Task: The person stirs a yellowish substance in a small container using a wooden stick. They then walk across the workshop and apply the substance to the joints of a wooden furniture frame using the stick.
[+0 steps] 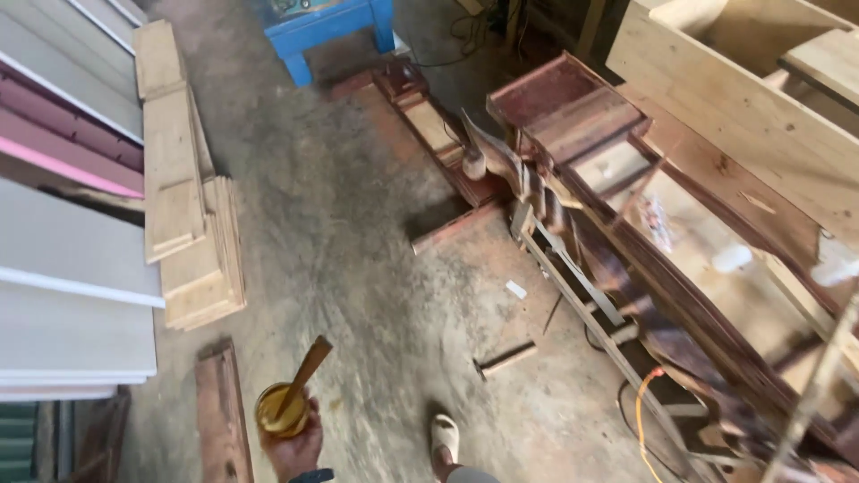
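My left hand point(295, 447) shows at the bottom edge, gripping a small round tin of yellow-brown liquid point(280, 411). A wooden stick point(302, 374) stands slanted in the tin, leaning up to the right. My right hand is out of the picture. My foot in a pale sandal point(445, 438) rests on the concrete floor point(358, 224) just right of the hand.
Stacked pale planks point(183, 206) and grey and maroon panels point(63, 268) line the left. Dark red wooden frames point(617, 259) lie along the right beside a pale wooden crate point(743, 98). A hammer point(504, 360) lies on the floor. A blue stool point(327, 27) stands at the far end.
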